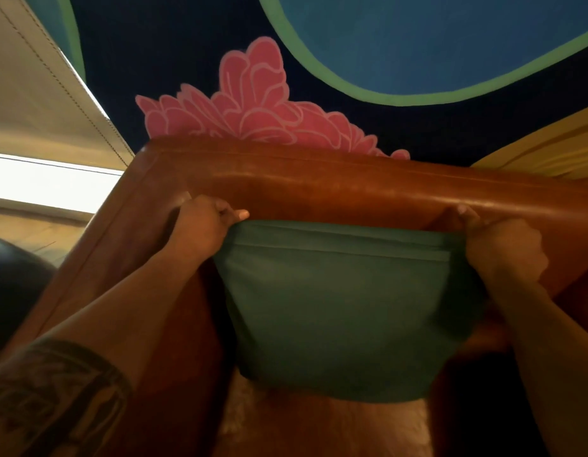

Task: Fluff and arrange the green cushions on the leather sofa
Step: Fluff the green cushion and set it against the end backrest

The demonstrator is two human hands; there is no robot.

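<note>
Hands pinch the green cushion [345, 311] by its top corners, left hand [200, 225] and right hand [503, 249] both clenched on fabric, holding it against the brown sofa [319, 179] backrest, bare seat below.

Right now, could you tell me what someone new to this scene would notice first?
A green cushion fills the middle, pinched at its top corners by the left hand and the right hand, each in a closed grip. It hangs before the brown leather sofa backrest. Behind, a pink flower mural stands out on the dark wall.
</note>
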